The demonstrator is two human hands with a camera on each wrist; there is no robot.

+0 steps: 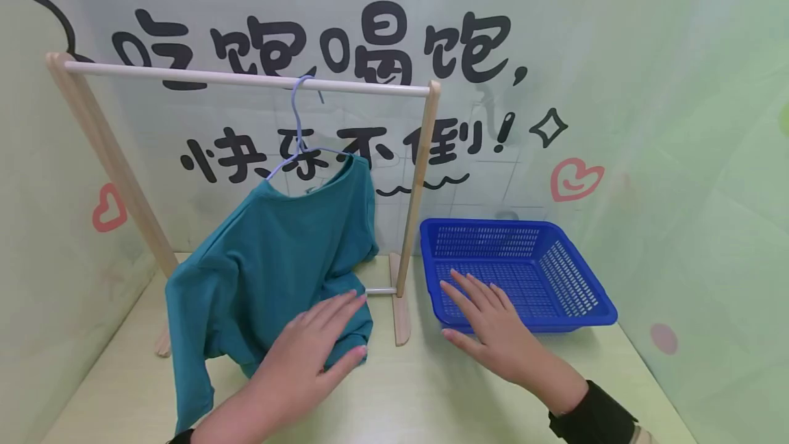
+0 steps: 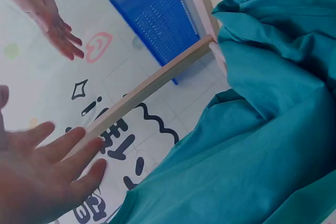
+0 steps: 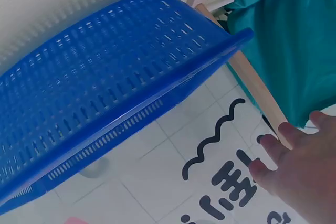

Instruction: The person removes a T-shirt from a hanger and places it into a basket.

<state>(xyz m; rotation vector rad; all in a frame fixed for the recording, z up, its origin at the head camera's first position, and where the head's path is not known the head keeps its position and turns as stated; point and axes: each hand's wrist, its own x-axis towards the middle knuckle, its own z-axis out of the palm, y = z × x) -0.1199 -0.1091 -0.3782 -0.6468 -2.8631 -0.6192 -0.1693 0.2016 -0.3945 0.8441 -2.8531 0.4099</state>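
Observation:
A teal long-sleeved shirt point(image 1: 277, 245) hangs on a thin lilac wire hanger point(image 1: 300, 149), hooked over the white bar of a small wooden rack point(image 1: 419, 177). My left hand point(image 1: 308, 355) hovers in front of the shirt's lower part, fingers extended and holding nothing; in the left wrist view the same hand point(image 2: 47, 177) shows spread fingers apart from the cloth. To the right, my right hand point(image 1: 493, 334) is held out before the blue plastic basket point(image 1: 585, 279), fingers spread and nothing in them. The right wrist view shows this hand point(image 3: 304, 166) apart from the basket.
The rack and basket stand on a pale wooden table point(image 1: 444, 403). Behind them rises a light wall covering point(image 1: 616, 74) with black lettering and red hearts. One rack foot point(image 1: 401, 321) lies just left of the basket.

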